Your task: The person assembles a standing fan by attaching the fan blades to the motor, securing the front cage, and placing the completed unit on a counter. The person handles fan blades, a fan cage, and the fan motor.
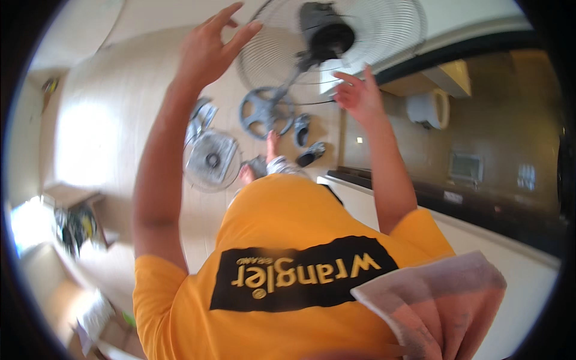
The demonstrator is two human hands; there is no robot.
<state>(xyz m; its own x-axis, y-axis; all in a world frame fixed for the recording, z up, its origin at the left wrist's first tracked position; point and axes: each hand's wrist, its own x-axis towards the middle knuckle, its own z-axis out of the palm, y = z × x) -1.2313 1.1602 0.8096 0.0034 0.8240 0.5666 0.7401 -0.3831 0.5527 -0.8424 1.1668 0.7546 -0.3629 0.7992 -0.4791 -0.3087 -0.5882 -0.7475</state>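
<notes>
A standing fan (324,33) with a wide wire guard and a dark motor housing rises in front of me on a grey pole. Its round spoked base (258,114) rests on the floor near my feet. To the left of the guard, my left hand (210,45) is raised with its fingers apart and nothing in them. My right hand (359,99) hangs by the guard's lower right rim, fingers apart and partly bent, holding nothing that I can see. Whether either hand touches the wires I cannot tell.
On the floor lie a grey fan part (213,159) with a dark centre inside a wire ring, crumpled silvery material (202,120) and dark slippers (310,154). A raised sill borders a bathroom with a toilet (429,109) at right. A towel (444,300) drapes my right shoulder.
</notes>
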